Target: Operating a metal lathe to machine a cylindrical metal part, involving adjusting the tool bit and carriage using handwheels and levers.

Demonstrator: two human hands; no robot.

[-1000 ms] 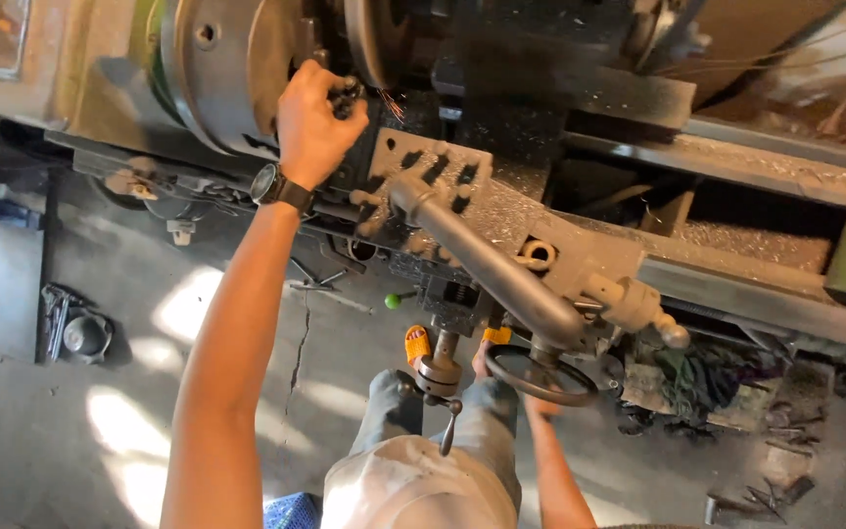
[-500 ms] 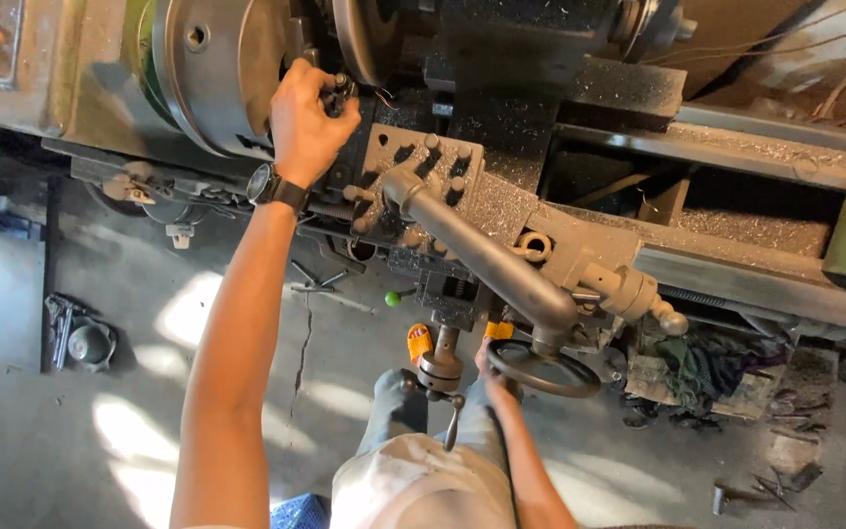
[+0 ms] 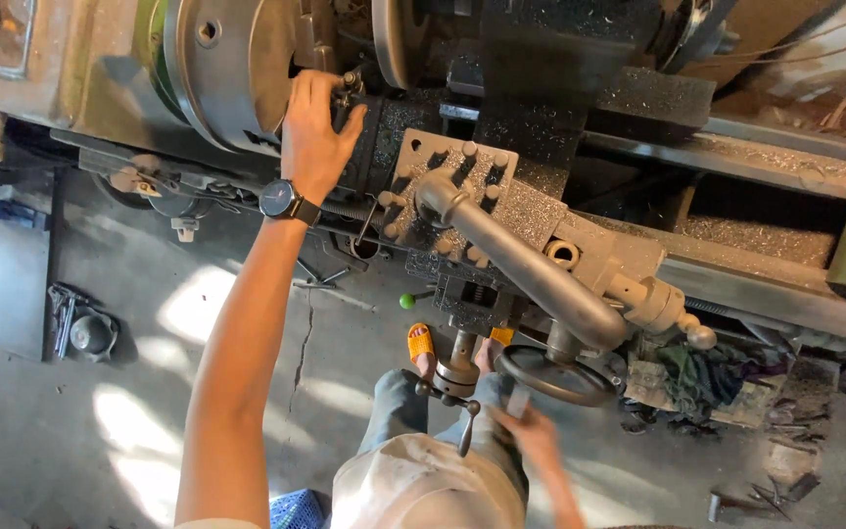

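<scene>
Left hand (image 3: pixel 313 132) with wristwatch (image 3: pixel 280 200), fingers curled around small tool post handle (image 3: pixel 351 80) beside lathe chuck (image 3: pixel 222 69), right hand (image 3: pixel 531 433) below the chuck, fingers closed on handwheel (image 3: pixel 555 376) rim

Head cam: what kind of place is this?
Most likely a metalworking machine shop. A large lathe fills the frame, its chuck beside the left hand, and the right hand is at a handwheel. Metal chips cover the lathe bed, and tools lie on the concrete floor.
</scene>
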